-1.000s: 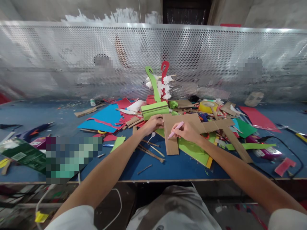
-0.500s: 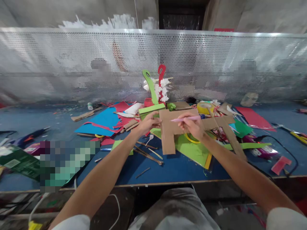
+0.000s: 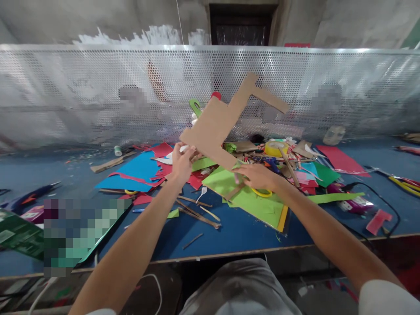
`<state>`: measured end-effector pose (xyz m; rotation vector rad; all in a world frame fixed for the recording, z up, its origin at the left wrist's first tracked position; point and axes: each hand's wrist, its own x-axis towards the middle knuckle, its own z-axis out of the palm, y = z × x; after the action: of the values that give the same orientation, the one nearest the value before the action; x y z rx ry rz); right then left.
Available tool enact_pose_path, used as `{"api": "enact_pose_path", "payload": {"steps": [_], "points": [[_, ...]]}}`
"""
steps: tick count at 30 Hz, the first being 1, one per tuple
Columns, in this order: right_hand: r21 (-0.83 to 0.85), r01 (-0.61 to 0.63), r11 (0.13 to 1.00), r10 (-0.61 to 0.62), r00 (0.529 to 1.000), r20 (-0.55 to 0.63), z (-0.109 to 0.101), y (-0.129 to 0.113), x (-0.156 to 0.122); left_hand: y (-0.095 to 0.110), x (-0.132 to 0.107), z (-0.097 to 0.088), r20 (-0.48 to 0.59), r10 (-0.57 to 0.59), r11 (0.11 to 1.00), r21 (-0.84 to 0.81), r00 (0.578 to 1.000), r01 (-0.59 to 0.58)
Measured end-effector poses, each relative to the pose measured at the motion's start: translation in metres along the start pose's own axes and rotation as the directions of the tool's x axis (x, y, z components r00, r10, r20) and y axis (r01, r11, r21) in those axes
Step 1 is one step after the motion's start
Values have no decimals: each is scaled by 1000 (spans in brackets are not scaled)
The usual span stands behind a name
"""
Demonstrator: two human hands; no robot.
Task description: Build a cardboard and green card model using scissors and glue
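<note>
A brown cardboard cutout (image 3: 210, 127) with several jutting arms is held up, tilted, above the table. My left hand (image 3: 182, 159) pinches its lower left edge between thumb and fingers. At the end of its lower right arm, my right hand (image 3: 257, 176) has its fingers closed and touching the cardboard. A pink pen (image 3: 236, 177) shows in part beneath those fingers; the rest of it is hidden. Behind the cutout, a green hooked shape (image 3: 194, 106) and a red tip (image 3: 215, 95) are partly covered. Light green sheets (image 3: 256, 208) lie below my right hand.
Blue paper (image 3: 129, 168) and red scraps lie left of centre, with sticks (image 3: 197, 214) in front. A yellow tape roll (image 3: 274, 148), pliers (image 3: 398, 180) and a black cable are on the right. A perforated metal screen (image 3: 98, 96) stands behind the blue table.
The cardboard cutout has been lifted and turned, its long arm now pointing up and right. My right hand has moved down to its lower arm. My left hand has shifted left.
</note>
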<state>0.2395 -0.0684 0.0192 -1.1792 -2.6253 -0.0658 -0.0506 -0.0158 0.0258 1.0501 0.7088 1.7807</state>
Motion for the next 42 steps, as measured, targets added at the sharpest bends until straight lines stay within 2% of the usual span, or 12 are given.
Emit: {"api": "enact_pose_path", "payload": {"steps": [3, 5, 7, 10, 13, 17, 22, 27, 29, 33, 37, 42], "points": [[308, -172, 936, 166, 985, 46, 9, 2, 3, -12, -9, 8, 43, 23, 1000, -3, 999, -23], [674, -196, 712, 241, 970, 28, 13, 1, 4, -17, -14, 13, 31, 44, 999, -31, 999, -43], [915, -120, 385, 273, 962, 12, 16, -2, 6, -19, -18, 17, 15, 58, 997, -47, 998, -57], [996, 12, 90, 365, 930, -44, 20, -8, 12, -23, -22, 21, 29, 61, 997, -40, 998, -60], [994, 101, 34, 536, 838, -103, 21, -10, 17, -26, -23, 22, 92, 36, 999, -22, 995, -34], [985, 148, 84, 613, 772, -168, 16, 3, 15, -17, -20, 12, 293, -96, 995, 15, 951, 95], [953, 96, 289, 541, 805, -245, 7, 20, 7, -3, -13, -11, 458, -383, 923, 219, 802, 315], [913, 12, 408, 473, 853, -222, 6, 17, 7, -12, -13, -17, 372, -335, 913, 355, 866, 201], [845, -86, 527, 455, 869, -196, 2, 18, 5, -14, -10, -16, 356, -285, 929, 329, 890, 166], [280, -402, 872, 422, 907, -11, -15, 26, -11, -14, -3, -18, 242, -229, 960, 219, 943, 176], [-95, -441, 893, 449, 847, 286, -24, 30, -24, -16, 1, -20, 181, -239, 967, 134, 954, 216], [-109, -447, 888, 458, 832, 313, -21, 25, -19, -22, 1, -21, 165, -224, 973, 98, 961, 210]]}}
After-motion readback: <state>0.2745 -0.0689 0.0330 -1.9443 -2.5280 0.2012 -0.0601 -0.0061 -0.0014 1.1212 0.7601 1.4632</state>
